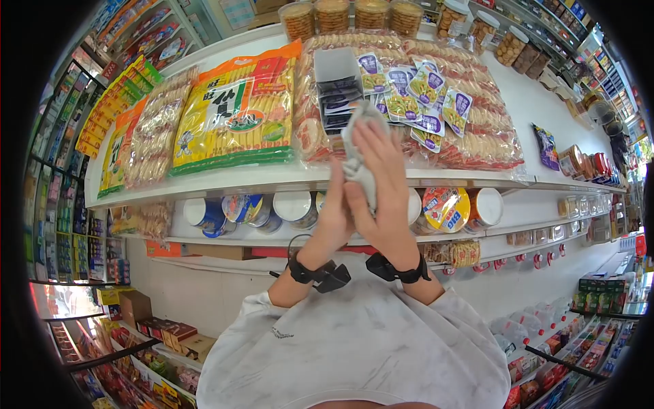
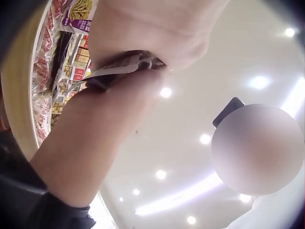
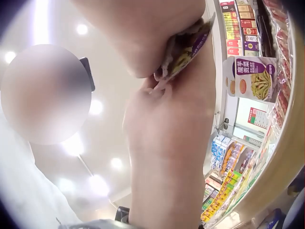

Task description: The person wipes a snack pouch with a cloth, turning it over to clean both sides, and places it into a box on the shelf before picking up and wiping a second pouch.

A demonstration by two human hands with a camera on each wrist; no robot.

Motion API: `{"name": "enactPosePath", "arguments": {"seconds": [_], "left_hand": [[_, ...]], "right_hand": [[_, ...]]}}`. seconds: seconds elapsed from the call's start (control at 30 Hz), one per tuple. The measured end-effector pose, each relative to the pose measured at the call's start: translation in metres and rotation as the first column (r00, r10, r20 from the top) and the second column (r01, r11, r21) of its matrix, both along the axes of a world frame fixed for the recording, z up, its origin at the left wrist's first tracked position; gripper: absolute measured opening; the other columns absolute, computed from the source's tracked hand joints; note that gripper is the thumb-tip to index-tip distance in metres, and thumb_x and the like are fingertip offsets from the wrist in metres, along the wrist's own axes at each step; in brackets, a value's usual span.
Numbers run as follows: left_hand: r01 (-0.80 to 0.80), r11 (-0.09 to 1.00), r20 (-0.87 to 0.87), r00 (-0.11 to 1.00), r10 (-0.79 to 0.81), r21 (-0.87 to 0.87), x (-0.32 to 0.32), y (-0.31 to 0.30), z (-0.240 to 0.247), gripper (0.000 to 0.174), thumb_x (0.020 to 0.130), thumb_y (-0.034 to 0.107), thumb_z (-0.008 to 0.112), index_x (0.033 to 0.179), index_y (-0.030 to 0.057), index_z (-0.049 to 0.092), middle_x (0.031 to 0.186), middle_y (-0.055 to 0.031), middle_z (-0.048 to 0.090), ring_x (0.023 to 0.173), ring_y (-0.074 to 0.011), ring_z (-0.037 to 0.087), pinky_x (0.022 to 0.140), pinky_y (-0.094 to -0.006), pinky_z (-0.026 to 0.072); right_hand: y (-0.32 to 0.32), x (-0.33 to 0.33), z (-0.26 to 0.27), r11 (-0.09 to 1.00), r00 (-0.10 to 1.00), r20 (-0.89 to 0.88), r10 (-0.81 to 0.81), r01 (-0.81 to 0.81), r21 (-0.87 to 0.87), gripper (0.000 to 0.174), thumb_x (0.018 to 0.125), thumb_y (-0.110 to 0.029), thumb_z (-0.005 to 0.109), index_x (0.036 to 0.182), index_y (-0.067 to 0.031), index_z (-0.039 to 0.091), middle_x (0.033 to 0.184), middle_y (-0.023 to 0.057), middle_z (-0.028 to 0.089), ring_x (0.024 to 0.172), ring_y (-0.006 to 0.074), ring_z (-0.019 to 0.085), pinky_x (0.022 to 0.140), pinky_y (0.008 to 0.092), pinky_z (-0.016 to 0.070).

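Both hands press a small snack packet (image 1: 362,178) between their palms, above the front edge of the counter. Its silver back faces up in the head view, while the right wrist view shows a printed side with purple and green food (image 3: 186,59). My right hand (image 1: 383,180) lies along the packet with fingers fairly straight. On the other side, my left hand (image 1: 332,215) has its fingers pointing forward, partly hidden by the packet. Just beyond the hands stands an opened box (image 1: 335,65) with dark packets inside. Several loose packets (image 1: 426,88) lie to its right.
Bagged round crackers (image 1: 477,119) lie beneath the box and packets. A large yellow snack bag (image 1: 235,109) is at the left. Jars (image 1: 351,17) line the back of the counter (image 1: 259,178). Cup noodles (image 1: 446,208) fill the shelf below its front edge.
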State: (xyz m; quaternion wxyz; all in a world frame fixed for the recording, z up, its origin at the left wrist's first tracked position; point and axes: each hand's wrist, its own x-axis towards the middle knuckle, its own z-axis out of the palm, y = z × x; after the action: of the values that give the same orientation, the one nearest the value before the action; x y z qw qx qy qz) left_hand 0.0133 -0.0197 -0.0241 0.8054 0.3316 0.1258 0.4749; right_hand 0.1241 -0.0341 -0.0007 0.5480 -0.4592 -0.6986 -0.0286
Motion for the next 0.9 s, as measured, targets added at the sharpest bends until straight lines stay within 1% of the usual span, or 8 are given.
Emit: {"name": "enactPosePath", "arguments": {"seconds": [0.03, 0.13, 0.17, 0.4, 0.63, 0.73, 0.83, 0.9], "left_hand": [[0.037, 0.999, 0.126, 0.991, -0.035, -0.016, -0.004, 0.003, -0.001, 0.062, 0.107, 0.048, 0.028, 0.146, 0.0007, 0.036, 0.143, -0.0141, 0.049, 0.13, -0.0237, 0.051, 0.111, -0.0373, 0.0385], [-0.111, 0.991, 0.071, 0.991, 0.116, -0.073, -0.008, 0.005, 0.012, 0.065, 0.106, 0.05, 0.027, 0.146, -0.0001, 0.036, 0.143, -0.0149, 0.049, 0.13, -0.0241, 0.051, 0.111, -0.0373, 0.0383], [-0.022, 0.993, 0.282, 0.958, 0.055, -0.118, -0.01, 0.01, 0.014, 0.067, 0.106, 0.05, 0.028, 0.147, -0.002, 0.034, 0.145, -0.0185, 0.047, 0.133, -0.0275, 0.048, 0.113, -0.0395, 0.0373], [-0.218, 0.974, 0.241, 0.95, 0.197, 0.064, -0.008, 0.017, 0.043, 0.065, 0.107, 0.04, 0.022, 0.151, -0.0077, 0.02, 0.154, -0.028, 0.029, 0.146, -0.0339, 0.029, 0.122, -0.0432, 0.0209], [-0.335, 0.942, 0.218, 0.922, 0.319, 0.039, -0.023, 0.037, 0.045, 0.061, 0.108, 0.038, 0.023, 0.149, -0.007, 0.026, 0.15, -0.0222, 0.039, 0.14, -0.0312, 0.039, 0.118, -0.0385, 0.0315], [-0.376, 0.925, 0.11, 0.923, 0.368, 0.058, -0.033, 0.041, 0.036, 0.065, 0.108, 0.042, 0.02, 0.152, -0.0053, 0.019, 0.156, -0.0223, 0.029, 0.146, -0.0322, 0.03, 0.121, -0.0398, 0.025], [-0.438, 0.895, 0.069, 0.899, 0.433, 0.085, -0.035, 0.04, 0.04, 0.064, 0.108, 0.042, 0.022, 0.152, -0.0035, 0.022, 0.156, -0.0207, 0.031, 0.146, -0.0303, 0.03, 0.12, -0.0392, 0.0256], [-0.394, 0.919, 0.166, 0.907, 0.387, 0.011, -0.029, 0.037, 0.046, 0.063, 0.107, 0.044, 0.028, 0.147, -0.0044, 0.032, 0.149, -0.0189, 0.042, 0.137, -0.0261, 0.042, 0.115, -0.0371, 0.033]], "right_hand": [[0.0, -0.004, 0.001, 1.0, 1.0, 0.011, 0.02, -0.02, -0.013, 0.057, 0.083, -0.019, 0.071, 0.133, 0.0032, 0.054, 0.139, 0.0203, 0.053, 0.134, 0.0389, 0.046, 0.114, 0.0541, 0.0284], [-0.001, -0.011, 0.004, 0.992, 0.994, 0.008, 0.111, -0.11, -0.064, 0.055, 0.081, -0.019, 0.073, 0.13, 0.0021, 0.057, 0.137, 0.0182, 0.056, 0.132, 0.0375, 0.048, 0.113, 0.0531, 0.0318], [-0.002, -0.012, 0.005, 0.986, 0.989, 0.012, 0.147, -0.146, -0.08, 0.055, 0.081, -0.018, 0.073, 0.13, 0.0017, 0.058, 0.137, 0.0181, 0.056, 0.132, 0.0374, 0.048, 0.113, 0.0527, 0.032], [-0.01, -0.014, 0.008, 0.952, 0.956, 0.05, 0.289, -0.282, -0.12, 0.057, 0.076, -0.018, 0.077, 0.128, -0.0012, 0.06, 0.136, 0.0156, 0.058, 0.132, 0.0359, 0.049, 0.111, 0.051, 0.0351], [-0.02, -0.01, 0.0, 0.868, 0.884, 0.049, 0.466, -0.445, -0.221, 0.059, 0.076, -0.017, 0.077, 0.13, -0.0049, 0.059, 0.138, 0.01, 0.057, 0.132, 0.0293, 0.05, 0.113, 0.0501, 0.0352], [-0.023, -0.008, -0.001, 0.849, 0.872, 0.018, 0.49, -0.472, -0.236, 0.058, 0.076, -0.015, 0.078, 0.13, -0.0056, 0.06, 0.138, 0.0094, 0.057, 0.131, 0.0286, 0.051, 0.113, 0.0502, 0.035], [-0.022, -0.005, 0.0, 0.841, 0.867, 0.0, 0.498, -0.483, -0.243, 0.057, 0.076, -0.014, 0.078, 0.13, -0.0054, 0.06, 0.138, 0.0097, 0.057, 0.131, 0.0286, 0.051, 0.112, 0.0496, 0.0359], [-0.02, -0.003, -0.005, 0.842, 0.869, -0.017, 0.494, -0.483, -0.239, 0.057, 0.077, -0.012, 0.077, 0.13, -0.005, 0.06, 0.138, 0.0101, 0.057, 0.132, 0.0294, 0.051, 0.112, 0.0493, 0.0365]]}}
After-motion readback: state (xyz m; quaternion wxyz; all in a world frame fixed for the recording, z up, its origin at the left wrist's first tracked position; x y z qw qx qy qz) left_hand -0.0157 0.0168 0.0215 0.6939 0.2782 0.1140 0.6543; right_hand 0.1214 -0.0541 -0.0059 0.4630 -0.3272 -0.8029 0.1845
